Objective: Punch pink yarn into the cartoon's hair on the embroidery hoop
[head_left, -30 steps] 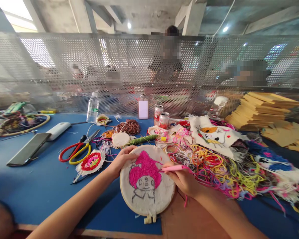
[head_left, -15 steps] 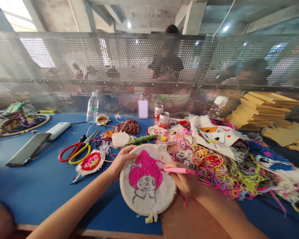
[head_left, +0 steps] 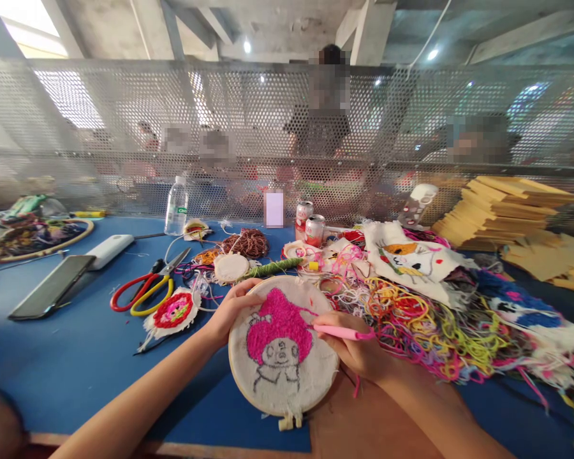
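An embroidery hoop [head_left: 234, 370] with white cloth stretched in it is tilted up in front of me, its screw clamp at the bottom. On the cloth is a character drawn in dark lines [head_left: 277, 357], its hood filled with magenta yarn loops. My left hand [head_left: 236, 309] grips the hoop's upper left rim, the fingers partly hidden behind it. In my right hand [head_left: 351, 347] is a pink punch needle [head_left: 344, 332], its tip at the right edge of the magenta area. Magenta yarn hangs below that hand.
Red and yellow-handled scissors [head_left: 148, 293], a round red patch [head_left: 176, 310] and a phone [head_left: 52, 287] lie left. Tangled yarn [head_left: 402, 312] and a cat-face cloth [head_left: 416, 258] spread right. Behind stand a bottle [head_left: 176, 207], cans [head_left: 314, 231], stacked yellow pieces [head_left: 492, 213] and a perforated screen [head_left: 249, 108].
The hoop and both hands stay almost in place. The punch needle's tip has shifted very slightly. Beyond the screen, a person's head has moved a little.
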Action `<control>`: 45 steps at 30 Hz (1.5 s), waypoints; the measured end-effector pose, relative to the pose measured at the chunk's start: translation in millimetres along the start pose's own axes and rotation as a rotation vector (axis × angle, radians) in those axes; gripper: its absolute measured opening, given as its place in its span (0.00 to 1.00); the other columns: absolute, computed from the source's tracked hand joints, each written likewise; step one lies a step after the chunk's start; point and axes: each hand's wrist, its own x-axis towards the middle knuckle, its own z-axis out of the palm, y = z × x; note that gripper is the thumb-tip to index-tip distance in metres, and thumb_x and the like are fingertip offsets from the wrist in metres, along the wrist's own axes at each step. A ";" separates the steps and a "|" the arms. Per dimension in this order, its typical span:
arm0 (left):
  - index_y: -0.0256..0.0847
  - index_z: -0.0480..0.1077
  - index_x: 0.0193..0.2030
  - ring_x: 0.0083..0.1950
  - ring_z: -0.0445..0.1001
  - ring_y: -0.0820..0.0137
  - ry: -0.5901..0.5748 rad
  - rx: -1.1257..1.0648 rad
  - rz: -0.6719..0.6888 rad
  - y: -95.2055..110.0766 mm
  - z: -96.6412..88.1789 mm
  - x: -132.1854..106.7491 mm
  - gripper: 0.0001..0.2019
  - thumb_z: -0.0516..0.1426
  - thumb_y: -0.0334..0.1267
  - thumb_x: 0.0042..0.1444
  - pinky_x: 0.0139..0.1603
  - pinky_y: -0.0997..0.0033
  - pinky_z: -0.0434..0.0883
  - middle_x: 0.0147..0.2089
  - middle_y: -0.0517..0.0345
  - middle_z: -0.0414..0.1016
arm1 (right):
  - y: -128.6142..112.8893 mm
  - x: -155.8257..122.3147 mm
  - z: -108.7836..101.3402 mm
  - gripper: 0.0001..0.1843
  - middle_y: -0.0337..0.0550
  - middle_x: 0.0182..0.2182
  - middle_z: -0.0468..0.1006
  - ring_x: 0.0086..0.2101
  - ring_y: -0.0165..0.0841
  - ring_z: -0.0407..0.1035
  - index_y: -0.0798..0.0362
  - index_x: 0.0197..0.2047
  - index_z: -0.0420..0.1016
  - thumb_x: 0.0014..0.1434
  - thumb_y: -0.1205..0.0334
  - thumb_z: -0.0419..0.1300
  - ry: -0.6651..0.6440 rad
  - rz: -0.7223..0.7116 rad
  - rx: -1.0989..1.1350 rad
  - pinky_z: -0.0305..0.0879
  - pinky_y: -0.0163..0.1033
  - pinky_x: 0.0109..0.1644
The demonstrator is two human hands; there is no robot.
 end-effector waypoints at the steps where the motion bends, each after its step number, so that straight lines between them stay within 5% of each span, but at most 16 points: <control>1: 0.37 0.69 0.37 0.23 0.68 0.75 0.000 -0.001 0.000 0.0 0.1 -0.1 0.16 0.61 0.32 0.37 0.24 0.78 0.64 0.25 0.63 0.71 | -0.3 0.1 -0.1 0.09 0.42 0.36 0.77 0.39 0.33 0.72 0.49 0.46 0.65 0.63 0.63 0.50 0.004 0.005 -0.003 0.69 0.38 0.42; 18: 0.37 0.68 0.37 0.23 0.68 0.76 -0.012 0.006 0.018 -0.2 -0.6 -0.4 0.15 0.61 0.31 0.39 0.24 0.79 0.65 0.25 0.63 0.72 | 4.7 -5.1 5.6 0.10 0.43 0.36 0.76 0.37 0.32 0.72 0.50 0.44 0.68 0.64 0.63 0.48 0.023 0.066 0.028 0.70 0.38 0.41; 30: 0.37 0.69 0.38 0.23 0.69 0.75 -0.018 -0.008 0.025 1.3 0.2 -1.0 0.16 0.61 0.31 0.39 0.24 0.79 0.66 0.26 0.62 0.72 | 3.1 -2.6 2.1 0.10 0.42 0.37 0.76 0.40 0.33 0.71 0.50 0.47 0.65 0.62 0.66 0.51 0.035 -0.048 0.000 0.69 0.39 0.43; 45: 0.37 0.69 0.39 0.22 0.69 0.76 -0.037 -0.009 0.031 -0.1 -1.7 -0.9 0.16 0.62 0.32 0.39 0.23 0.79 0.66 0.27 0.61 0.72 | -2.5 0.3 -1.6 0.09 0.45 0.39 0.76 0.40 0.34 0.72 0.51 0.45 0.65 0.63 0.68 0.49 0.072 0.050 0.162 0.70 0.41 0.45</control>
